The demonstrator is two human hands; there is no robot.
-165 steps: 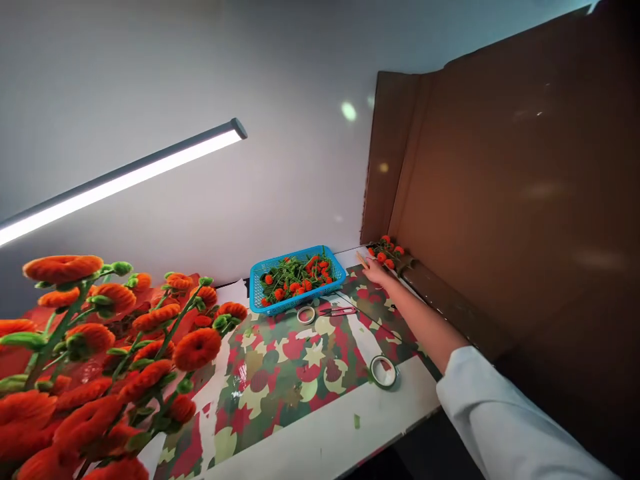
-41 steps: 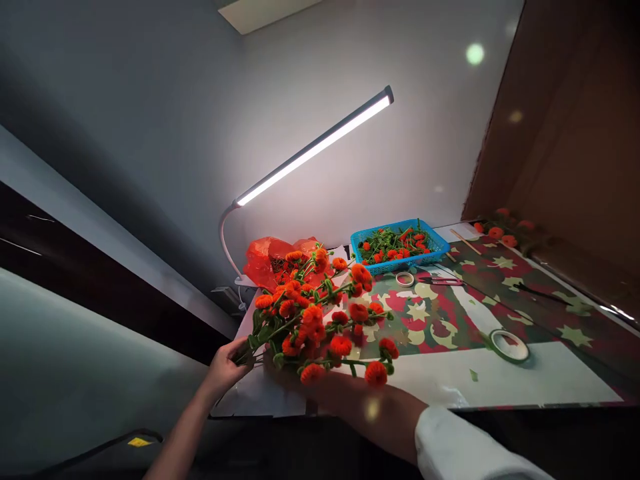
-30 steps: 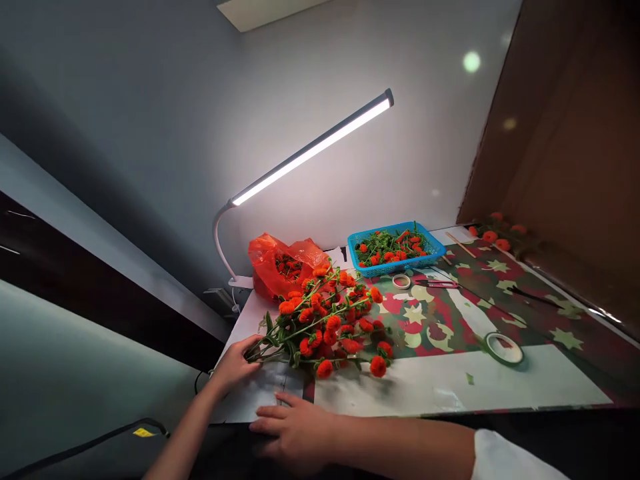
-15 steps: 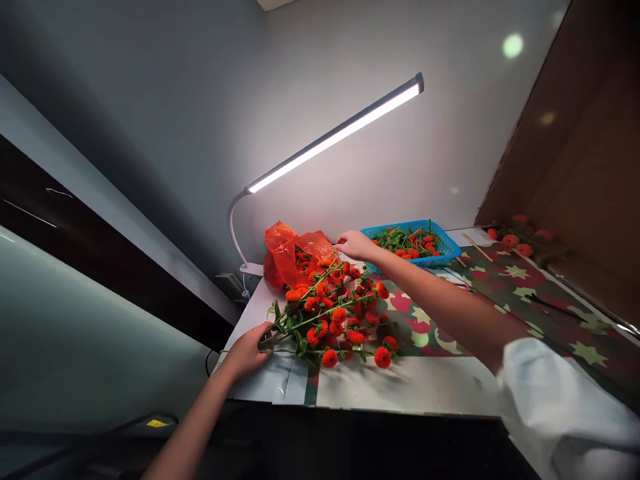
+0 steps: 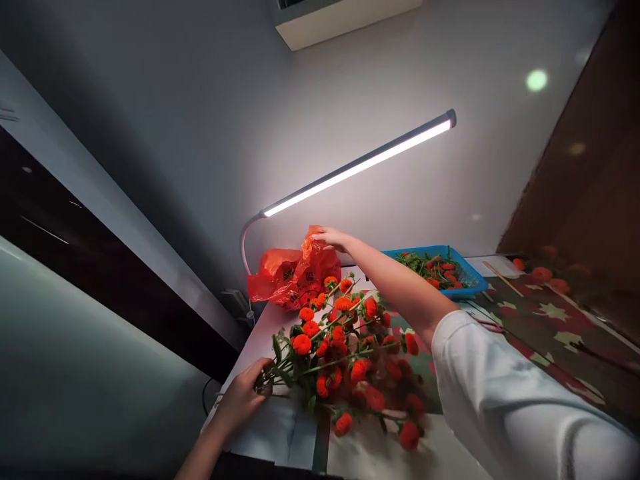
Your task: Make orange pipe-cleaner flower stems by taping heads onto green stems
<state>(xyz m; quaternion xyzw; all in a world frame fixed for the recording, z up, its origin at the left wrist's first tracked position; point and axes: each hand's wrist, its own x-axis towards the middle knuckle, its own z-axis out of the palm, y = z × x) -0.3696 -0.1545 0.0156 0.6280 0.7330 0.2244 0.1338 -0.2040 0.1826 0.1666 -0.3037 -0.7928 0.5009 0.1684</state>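
Observation:
My left hand [image 5: 246, 392] is closed around the stems of a bunch of orange-red flowers [image 5: 339, 335] at the table's left front. The blooms fan out to the right over the table. At the back, my right hand [image 5: 330, 238] grips the top of a red plastic bag [image 5: 287, 283] with dark printing on it. The bag stands slightly crumpled behind the flowers, and its inside is hidden from this angle.
A blue basket [image 5: 467, 291] of cut stems and flower heads stands by the wall, right of my right arm. A lit bar lamp [image 5: 357, 165] on a bent neck hangs over the table. A wooden stick [image 5: 503, 277] lies on the patterned cloth [image 5: 555, 313].
My right hand has moved left and taken hold of the bag, pulling its top up and closing over its opening. My left hand still holds the stems. The view has tilted up.

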